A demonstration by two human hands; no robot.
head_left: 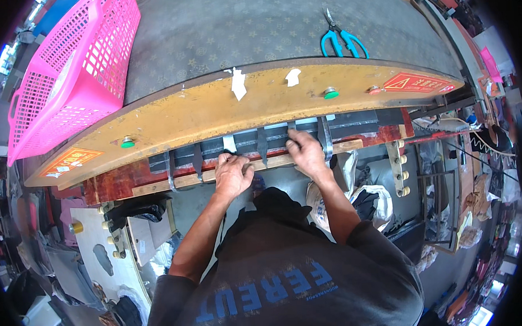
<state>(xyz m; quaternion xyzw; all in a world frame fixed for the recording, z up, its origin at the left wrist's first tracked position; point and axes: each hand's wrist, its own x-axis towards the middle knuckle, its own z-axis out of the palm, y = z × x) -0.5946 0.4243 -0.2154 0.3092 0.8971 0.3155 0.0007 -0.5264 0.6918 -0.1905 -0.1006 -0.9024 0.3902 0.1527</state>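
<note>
My left hand (pixel 233 175) rests at the wooden edge strip, fingers curled together beside a narrow white piece (pixel 229 144). Whatever its fingertips pinch is hidden. My right hand (pixel 306 153) reaches over the same strip, its fingers bent but apart and touching dark sheet material (pixel 277 139) beneath the yellow beam. Just right of that hand stands a thin metal band (pixel 326 140), and another metal band (pixel 171 170) is farther left. Between my hands a narrow dark shape (pixel 262 145) lies across the sheet.
The yellow machine beam (pixel 193 107) spans above my hands, with green buttons (pixel 330 93). On the grey top behind it are a pink basket (pixel 100 89) and teal-handled scissors (pixel 342 40). A white sack (pixel 378 201) stands below at right, near a rack with rollers (pixel 398 167).
</note>
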